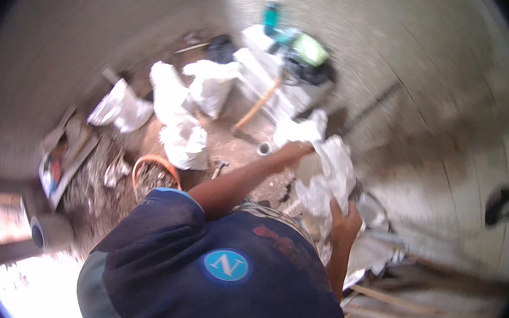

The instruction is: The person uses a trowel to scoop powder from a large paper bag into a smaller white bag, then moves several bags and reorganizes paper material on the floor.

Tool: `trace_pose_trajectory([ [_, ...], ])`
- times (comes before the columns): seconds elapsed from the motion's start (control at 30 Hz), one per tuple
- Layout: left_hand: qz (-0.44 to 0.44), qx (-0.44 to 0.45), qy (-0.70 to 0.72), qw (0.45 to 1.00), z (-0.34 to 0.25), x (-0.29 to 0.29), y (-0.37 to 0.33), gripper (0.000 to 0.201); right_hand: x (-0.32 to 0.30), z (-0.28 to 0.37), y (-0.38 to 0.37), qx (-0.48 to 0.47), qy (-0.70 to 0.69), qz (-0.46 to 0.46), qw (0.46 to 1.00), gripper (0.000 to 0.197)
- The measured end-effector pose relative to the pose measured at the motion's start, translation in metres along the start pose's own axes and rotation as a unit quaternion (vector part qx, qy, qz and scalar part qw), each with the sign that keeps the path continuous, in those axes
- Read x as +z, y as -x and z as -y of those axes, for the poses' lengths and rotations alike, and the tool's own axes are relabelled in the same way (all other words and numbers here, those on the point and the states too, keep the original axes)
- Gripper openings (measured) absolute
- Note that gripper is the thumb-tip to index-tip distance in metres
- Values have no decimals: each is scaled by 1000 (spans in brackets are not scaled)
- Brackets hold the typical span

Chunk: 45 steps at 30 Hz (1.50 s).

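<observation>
A white plastic sack hangs between my two hands, its surface creased. My left hand is closed at the sack's far left edge, with the arm stretched across my front. My right hand grips the near right edge, fingers bent against the material. The sack's opening and what lies inside cannot be made out. Motion blur softens the fingertips. Just beyond my left hand is another white sack.
Several filled white sacks stand at the far left. An orange-rimmed bucket of rubble and a hammer lie nearer. A wooden handle leans on pale blocks. Wooden planks lie at the right by the wall.
</observation>
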<state>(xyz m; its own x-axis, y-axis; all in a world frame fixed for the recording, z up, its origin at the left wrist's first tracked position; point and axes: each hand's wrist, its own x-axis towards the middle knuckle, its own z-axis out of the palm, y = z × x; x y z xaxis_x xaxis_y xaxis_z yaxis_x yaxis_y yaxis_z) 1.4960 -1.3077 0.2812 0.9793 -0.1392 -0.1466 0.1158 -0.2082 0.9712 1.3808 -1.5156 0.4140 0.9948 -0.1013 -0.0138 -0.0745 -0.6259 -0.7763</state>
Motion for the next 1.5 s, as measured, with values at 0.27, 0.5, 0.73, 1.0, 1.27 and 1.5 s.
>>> trace_pose_trajectory([
  [0.27,-134,7,115,984,10,-60,61,39,17,-50,-46,-17,-124,220,968,34],
  [0.5,-104,-68,-216,969,-20,-89,156,43,14,-79,-119,-31,20,298,954,30],
  [0.73,-88,-78,-223,968,10,-37,153,34,58,-138,-151,-84,79,317,942,26],
  [1.0,-259,-189,-229,919,7,-63,156,36,71,-50,-157,-200,171,492,830,29],
  [1.27,-341,-190,28,920,17,-22,251,42,133,37,-219,-307,149,342,875,27],
  [1.5,-475,-241,57,845,30,-6,315,39,206,128,-151,-312,78,437,840,31],
])
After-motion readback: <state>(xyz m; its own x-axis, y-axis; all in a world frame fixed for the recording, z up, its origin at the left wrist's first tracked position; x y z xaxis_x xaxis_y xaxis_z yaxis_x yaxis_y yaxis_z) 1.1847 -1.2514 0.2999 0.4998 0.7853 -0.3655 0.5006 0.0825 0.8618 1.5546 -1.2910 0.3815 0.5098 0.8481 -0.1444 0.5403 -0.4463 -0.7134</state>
